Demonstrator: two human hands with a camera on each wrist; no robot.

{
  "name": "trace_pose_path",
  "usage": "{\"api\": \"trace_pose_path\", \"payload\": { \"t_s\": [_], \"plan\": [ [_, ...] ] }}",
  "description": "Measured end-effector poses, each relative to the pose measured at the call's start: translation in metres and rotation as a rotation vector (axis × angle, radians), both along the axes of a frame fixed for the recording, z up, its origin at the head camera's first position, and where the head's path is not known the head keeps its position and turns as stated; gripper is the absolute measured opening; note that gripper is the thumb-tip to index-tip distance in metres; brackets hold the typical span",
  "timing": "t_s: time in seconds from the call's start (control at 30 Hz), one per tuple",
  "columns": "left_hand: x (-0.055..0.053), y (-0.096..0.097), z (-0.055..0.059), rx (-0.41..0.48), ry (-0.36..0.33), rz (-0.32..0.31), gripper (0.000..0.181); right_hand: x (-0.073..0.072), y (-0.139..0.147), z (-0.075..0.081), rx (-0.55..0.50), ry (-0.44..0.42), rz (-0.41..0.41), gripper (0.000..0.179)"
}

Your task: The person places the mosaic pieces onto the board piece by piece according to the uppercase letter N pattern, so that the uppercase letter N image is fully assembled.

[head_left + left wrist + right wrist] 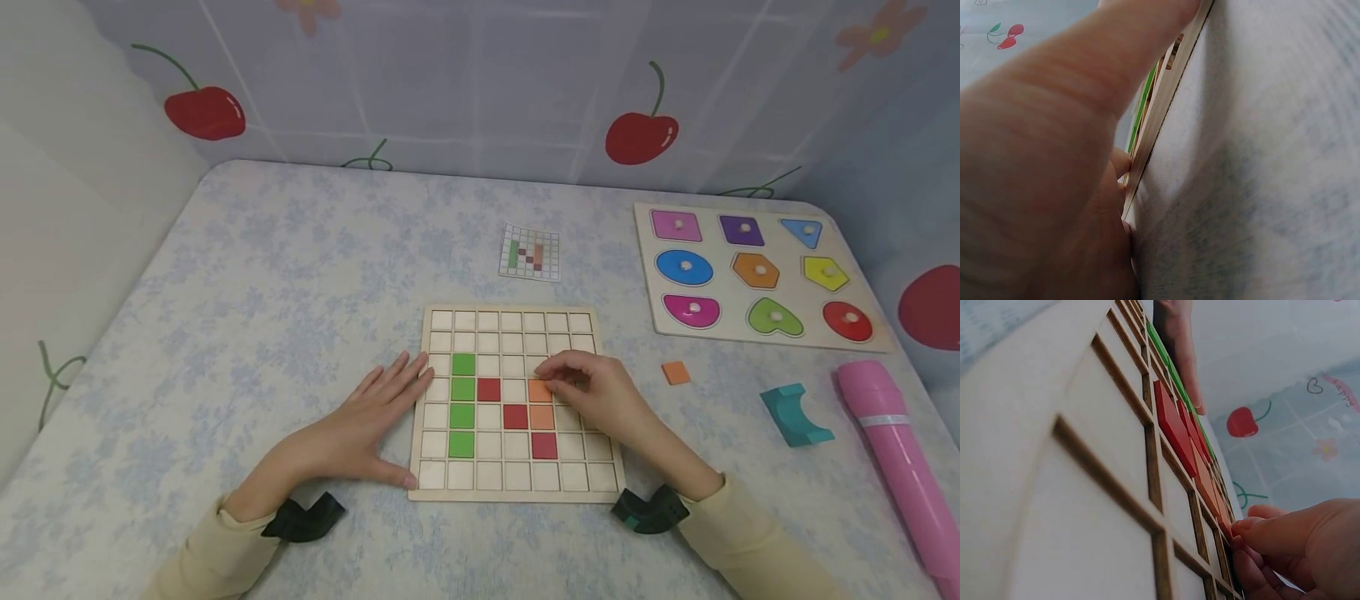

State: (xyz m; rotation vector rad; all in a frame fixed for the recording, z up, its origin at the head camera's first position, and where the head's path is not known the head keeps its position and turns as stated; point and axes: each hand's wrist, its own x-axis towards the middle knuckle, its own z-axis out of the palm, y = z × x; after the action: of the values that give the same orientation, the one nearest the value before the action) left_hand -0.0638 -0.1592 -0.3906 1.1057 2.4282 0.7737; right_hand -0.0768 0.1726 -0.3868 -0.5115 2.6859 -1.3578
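Note:
In the head view, a wooden grid board (517, 492) lies on the table with green tiles (462, 389), red tiles (516, 417) and orange tiles in its cells. My right hand (600, 392) is over the board's right part, thumb and forefinger pinching the edges of the upper orange square tile (539, 392). The right wrist view shows these fingertips (1241, 526) against that tile; the tips' inner sides are partly hidden. My left hand (360, 433) lies with fingers spread along the board's left edge, fingertips and thumb touching the frame (1161, 115).
A small pattern card (530, 252) lies behind the board. To the right are a loose orange tile (676, 372), a teal curved block (795, 415), a pink toy microphone (896, 458) and a knobbed shape puzzle (731, 319). A cherry-print cloth (480, 92) hangs at the back.

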Motion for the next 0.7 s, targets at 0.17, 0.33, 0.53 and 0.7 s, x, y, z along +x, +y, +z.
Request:
{"api": "trace_pose_path", "payload": {
  "t_s": [0.17, 0.33, 0.53, 0.7],
  "plan": [
    [0.0, 0.0, -0.001, 0.001, 0.004, 0.001, 0.118, 0.001, 0.003, 0.006, 0.004, -0.033, -0.016, 0.015],
    [0.001, 0.0, -0.001, -0.001, 0.001, 0.0, 0.117, 0.0, 0.022, 0.02, 0.018, 0.003, -0.055, 0.017],
    [0.001, 0.0, -0.001, -0.013, -0.004, 0.002, 0.117, 0.001, 0.074, 0.011, 0.057, 0.12, -0.17, 0.018],
    [0.001, 0.0, 0.0, -0.013, -0.002, 0.001, 0.118, 0.008, 0.112, 0.006, 0.088, 0.072, -0.29, 0.019]
  ]
}}
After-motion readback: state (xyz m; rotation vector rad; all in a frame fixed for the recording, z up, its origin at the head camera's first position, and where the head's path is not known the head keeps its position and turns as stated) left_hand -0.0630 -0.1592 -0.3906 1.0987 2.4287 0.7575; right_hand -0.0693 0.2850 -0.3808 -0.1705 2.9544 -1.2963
